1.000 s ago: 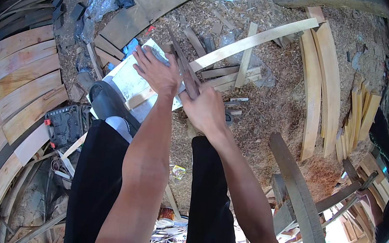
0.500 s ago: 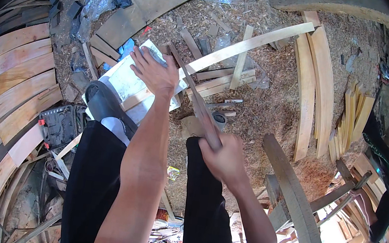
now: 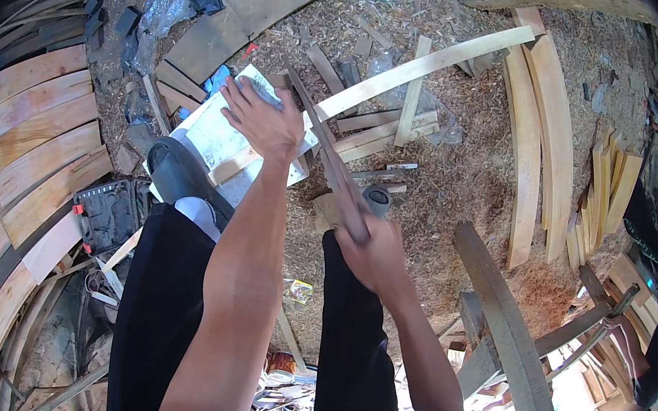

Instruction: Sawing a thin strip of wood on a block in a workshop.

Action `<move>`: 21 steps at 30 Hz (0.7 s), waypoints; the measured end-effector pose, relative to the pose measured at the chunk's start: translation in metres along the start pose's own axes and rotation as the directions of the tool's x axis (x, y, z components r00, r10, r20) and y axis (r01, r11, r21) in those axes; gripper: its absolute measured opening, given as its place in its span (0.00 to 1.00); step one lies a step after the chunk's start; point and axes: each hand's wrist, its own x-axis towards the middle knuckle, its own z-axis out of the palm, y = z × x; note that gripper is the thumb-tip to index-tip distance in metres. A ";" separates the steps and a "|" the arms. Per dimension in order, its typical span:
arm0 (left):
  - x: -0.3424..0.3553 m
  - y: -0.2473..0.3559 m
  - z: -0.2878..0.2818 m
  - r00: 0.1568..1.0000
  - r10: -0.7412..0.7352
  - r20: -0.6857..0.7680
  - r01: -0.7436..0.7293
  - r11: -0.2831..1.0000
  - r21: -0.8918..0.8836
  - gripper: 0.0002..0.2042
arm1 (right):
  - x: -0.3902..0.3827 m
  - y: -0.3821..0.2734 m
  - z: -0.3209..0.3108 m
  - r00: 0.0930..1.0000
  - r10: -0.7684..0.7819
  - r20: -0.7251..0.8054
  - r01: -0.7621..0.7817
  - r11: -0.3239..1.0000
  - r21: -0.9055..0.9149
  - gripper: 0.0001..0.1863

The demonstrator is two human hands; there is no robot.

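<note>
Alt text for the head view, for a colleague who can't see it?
A person's right hand grips a long saw-like tool slanting across a pale wooden strip, while the left hand lies spread over the strip above a white board. Around them, curved planks and scrap wood lie on shavings-covered ground.

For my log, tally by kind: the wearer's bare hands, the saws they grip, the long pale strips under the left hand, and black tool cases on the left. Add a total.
Bare hands: 2 (left hand, right hand)
Handsaw: 1
Long pale wooden strip: 1
Black tool case: 1
Total: 5
</note>
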 end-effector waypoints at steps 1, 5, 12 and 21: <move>-0.001 0.001 -0.001 1.000 -0.006 0.009 0.005 1.000 0.004 0.33 | -0.021 0.005 -0.004 0.999 -0.018 -0.029 0.018 1.000 -0.021 0.13; 0.000 0.000 -0.003 1.000 -0.014 0.000 0.014 1.000 0.005 0.33 | -0.056 -0.009 -0.033 0.990 0.128 0.054 -0.123 0.989 -0.076 0.11; 0.001 0.001 -0.003 1.000 -0.005 0.017 0.005 1.000 -0.001 0.33 | 0.026 -0.019 0.007 0.998 -0.030 -0.056 0.027 0.999 -0.044 0.16; 0.002 -0.004 0.001 1.000 -0.009 -0.002 0.009 1.000 0.007 0.33 | 0.015 -0.026 -0.005 1.000 0.016 -0.016 -0.016 1.000 -0.019 0.16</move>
